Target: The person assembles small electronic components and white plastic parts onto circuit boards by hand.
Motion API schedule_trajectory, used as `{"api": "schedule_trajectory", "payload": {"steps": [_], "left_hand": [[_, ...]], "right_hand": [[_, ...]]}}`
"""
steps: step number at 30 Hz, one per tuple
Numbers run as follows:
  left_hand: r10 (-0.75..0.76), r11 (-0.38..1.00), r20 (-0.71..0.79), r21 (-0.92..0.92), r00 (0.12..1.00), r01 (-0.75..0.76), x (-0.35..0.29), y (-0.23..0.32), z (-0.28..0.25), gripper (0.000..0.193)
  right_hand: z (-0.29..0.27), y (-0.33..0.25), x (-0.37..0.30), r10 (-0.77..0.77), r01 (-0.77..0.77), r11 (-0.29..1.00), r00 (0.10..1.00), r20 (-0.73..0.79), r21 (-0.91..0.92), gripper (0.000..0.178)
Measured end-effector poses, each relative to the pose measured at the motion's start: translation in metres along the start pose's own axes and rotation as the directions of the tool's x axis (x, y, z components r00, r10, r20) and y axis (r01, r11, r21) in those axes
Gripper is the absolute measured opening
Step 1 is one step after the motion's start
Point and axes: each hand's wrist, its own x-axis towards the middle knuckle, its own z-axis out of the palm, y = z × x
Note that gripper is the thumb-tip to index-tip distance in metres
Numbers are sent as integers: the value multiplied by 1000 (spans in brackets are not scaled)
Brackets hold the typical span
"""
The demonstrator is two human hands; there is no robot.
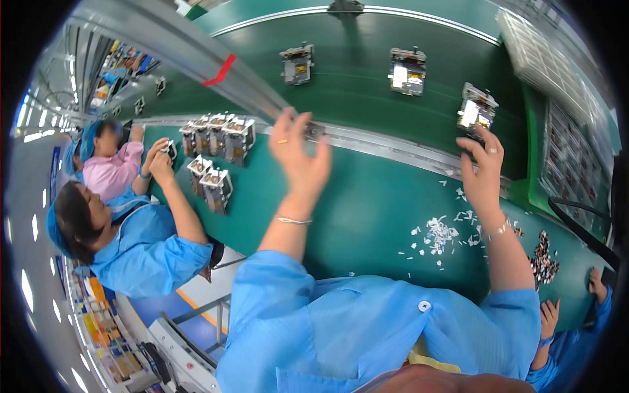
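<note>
My left hand (300,154) is raised over the near edge of the green conveyor, beside a slanted metal post (190,62) with red tape. Its fingers are spread and nothing is in them. My right hand (483,167) reaches to the belt's near rail. The fingers are apart and slightly bent, with the tips at the lower edge of a small metal-and-black device assembly (476,111). Whether they touch it I cannot tell. Two similar assemblies, one in the middle (407,71) and one further left (297,65), lie on the belt.
Several upright device units (223,136) stand on the green table at left. White scraps (440,236) and a pile of small parts (543,262) lie at right. A green rack (534,150) with clear trays (550,59) borders the belt. Co-workers (134,229) sit at left; another's hand (549,319) shows at right.
</note>
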Motion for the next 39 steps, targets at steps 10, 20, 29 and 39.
{"api": "schedule_trajectory", "payload": {"steps": [10, 20, 29, 39], "left_hand": [[-250, 885, 121, 430, 961, 176, 8, -180, -98, 81], [-419, 865, 577, 488, 701, 115, 35, -170, -86, 80], [-250, 936, 589, 351, 768, 36, -50, 16, -76, 87], [-338, 654, 605, -400, 721, 642, -100, 21, -30, 48]], "right_hand": [[21, -93, -29, -242, 6, 864, 882, 405, 504, 20], [0, -115, -60, -312, -62, 842, 755, 578, 535, 12], [11, -144, -68, -279, -28, 829, 844, 457, 558, 39], [9, -149, -65, 63, -110, 993, 830, 554, 51, 79]]}}
